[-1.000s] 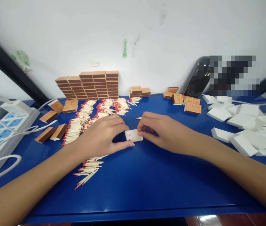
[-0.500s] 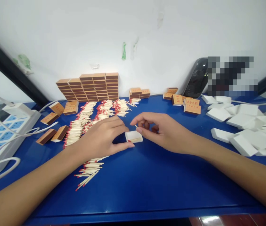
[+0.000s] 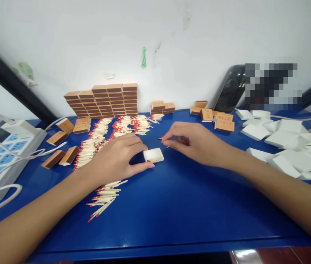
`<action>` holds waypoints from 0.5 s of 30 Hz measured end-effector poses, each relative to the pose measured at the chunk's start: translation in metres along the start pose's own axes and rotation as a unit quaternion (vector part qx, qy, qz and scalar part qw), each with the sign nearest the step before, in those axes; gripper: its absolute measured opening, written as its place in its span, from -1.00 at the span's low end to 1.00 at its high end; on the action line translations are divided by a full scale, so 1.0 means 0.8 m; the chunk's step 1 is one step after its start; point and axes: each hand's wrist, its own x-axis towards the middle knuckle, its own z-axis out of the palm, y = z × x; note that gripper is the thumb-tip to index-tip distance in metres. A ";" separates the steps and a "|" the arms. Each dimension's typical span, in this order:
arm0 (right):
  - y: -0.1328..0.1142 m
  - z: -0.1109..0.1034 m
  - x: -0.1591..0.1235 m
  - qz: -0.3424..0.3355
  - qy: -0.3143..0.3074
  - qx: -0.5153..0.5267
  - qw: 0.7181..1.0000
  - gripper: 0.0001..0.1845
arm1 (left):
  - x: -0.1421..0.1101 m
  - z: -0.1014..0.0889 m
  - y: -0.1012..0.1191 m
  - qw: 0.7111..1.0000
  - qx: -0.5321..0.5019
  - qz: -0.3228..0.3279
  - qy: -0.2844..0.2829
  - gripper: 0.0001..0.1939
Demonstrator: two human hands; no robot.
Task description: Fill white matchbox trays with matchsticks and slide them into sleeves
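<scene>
A small white matchbox tray [image 3: 153, 154] rests on the blue table, a few matches lying along its near side. My left hand [image 3: 119, 157] steadies it by its left end, thumb at the near edge and fingers at the far edge. To the right and slightly beyond the tray, my right hand [image 3: 190, 143] is closed in a pinch low over the table. Red match heads [image 3: 160, 138] show at its fingertips; the sticks are mostly hidden by the fingers. Rows of loose red-headed matches [image 3: 89, 152] lie behind and left of my left hand, with more matches [image 3: 105, 198] in front of it.
Against the wall stands a stack of matchboxes [image 3: 111, 101]. Other matchboxes [image 3: 225, 122] lie along the back and left. White trays [image 3: 284, 146] are heaped at the right. A power strip [image 3: 9, 154] with cables sits at the left; a black device [image 3: 229, 90] leans on the wall.
My right hand has moved slightly up and away from the tray, its fingers now down at the match heads on the table. My left hand and the tray have barely shifted.
</scene>
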 end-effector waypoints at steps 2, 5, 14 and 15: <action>0.016 -0.014 0.003 0.003 0.005 -0.067 0.998 -0.80 | 0.000 0.000 -0.001 1.000 0.002 -0.002 -0.003 -0.65; 0.034 -0.028 0.005 0.028 -0.027 -0.113 0.993 -0.81 | 0.000 0.000 -0.001 1.000 0.002 -0.005 -0.009 -0.66; 0.046 -0.021 0.001 0.056 -0.117 -0.103 0.986 -0.77 | -0.001 0.001 -0.003 1.000 -0.003 -0.005 -0.012 -0.66; 0.046 -0.020 0.001 0.057 -0.121 -0.100 0.986 -0.76 | -0.001 0.001 -0.003 1.000 -0.004 -0.007 -0.015 -0.66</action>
